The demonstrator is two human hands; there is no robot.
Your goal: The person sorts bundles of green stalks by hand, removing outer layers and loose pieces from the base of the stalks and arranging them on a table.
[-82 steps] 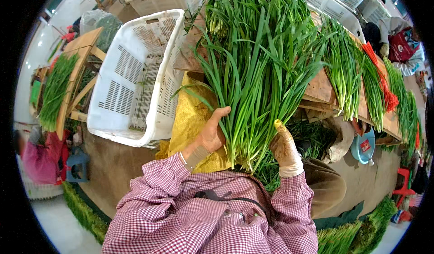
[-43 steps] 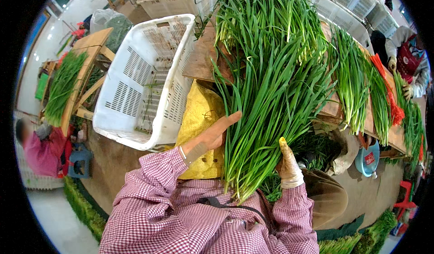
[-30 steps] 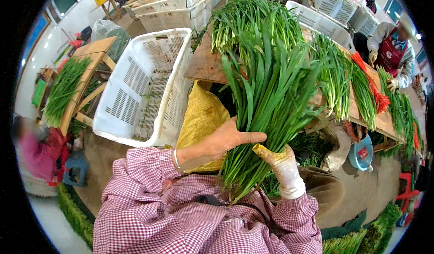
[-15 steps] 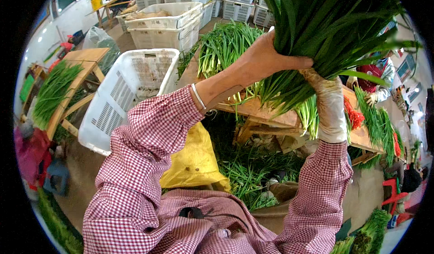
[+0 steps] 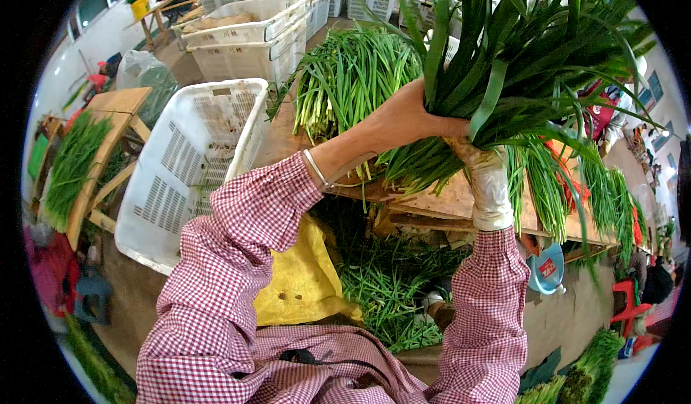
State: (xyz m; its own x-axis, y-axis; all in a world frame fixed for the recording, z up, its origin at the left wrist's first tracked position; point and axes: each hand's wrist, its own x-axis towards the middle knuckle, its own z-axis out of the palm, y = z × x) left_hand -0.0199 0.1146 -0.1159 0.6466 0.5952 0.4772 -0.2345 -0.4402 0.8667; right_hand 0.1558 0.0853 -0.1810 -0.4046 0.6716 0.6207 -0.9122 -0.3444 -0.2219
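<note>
My left hand point(image 5: 417, 112), bare with a silver bangle at the wrist, grips a large bunch of long green leafy stalks point(image 5: 518, 66) raised at upper right. My right hand point(image 5: 471, 156), in a soiled pale glove, is closed on the same bunch just beside and below it, its fingers partly hidden by leaves. Pale stems of the bunch point down-left over a wooden table point(image 5: 446, 195), where a pile of similar greens point(image 5: 342, 73) lies behind my hands.
An empty white crate point(image 5: 173, 174) stands left, with stacked crates point(image 5: 245, 58) behind. A yellow sack point(image 5: 295, 282) and loose greens point(image 5: 396, 296) lie below. Orange ties point(image 5: 572, 195), a blue basin point(image 5: 543, 267), a red stool point(image 5: 626, 310) and a co-worker point(image 5: 597, 112) are at right.
Both hands have lifted the bunch from near my lap up and rightward over the table. In the last half second they dipped slightly, moving a little left, still holding it.
</note>
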